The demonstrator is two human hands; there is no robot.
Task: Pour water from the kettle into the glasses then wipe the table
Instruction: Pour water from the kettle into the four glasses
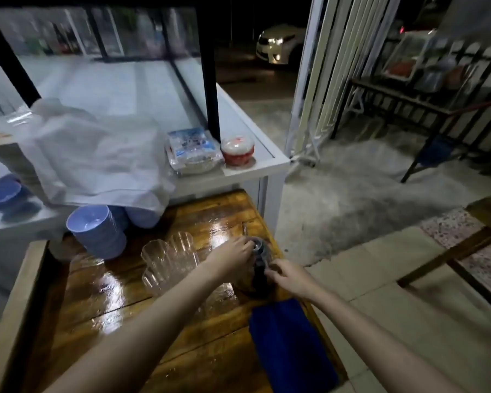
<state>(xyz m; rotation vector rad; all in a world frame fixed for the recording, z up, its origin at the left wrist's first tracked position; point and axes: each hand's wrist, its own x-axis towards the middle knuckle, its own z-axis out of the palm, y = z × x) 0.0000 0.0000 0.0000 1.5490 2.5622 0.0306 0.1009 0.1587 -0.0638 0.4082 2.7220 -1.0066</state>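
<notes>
A dark kettle (259, 269) stands near the right edge of the glossy wooden table (119, 302). My left hand (233, 253) rests on its lid at the top, fingers closed around the knob. My right hand (288, 275) grips the kettle's side, by the handle. Several clear plastic glasses (167, 259) stand in a cluster just left of the kettle. A blue cloth (289, 347) lies on the table in front of the kettle, hanging at the right edge.
A stack of blue bowls (99, 234) sits behind the glasses. A white display counter (238, 171) holds plastic bags (97, 157), a packet (192, 148) and a red-and-white container (237, 150). To the right lies a concrete floor (352, 194).
</notes>
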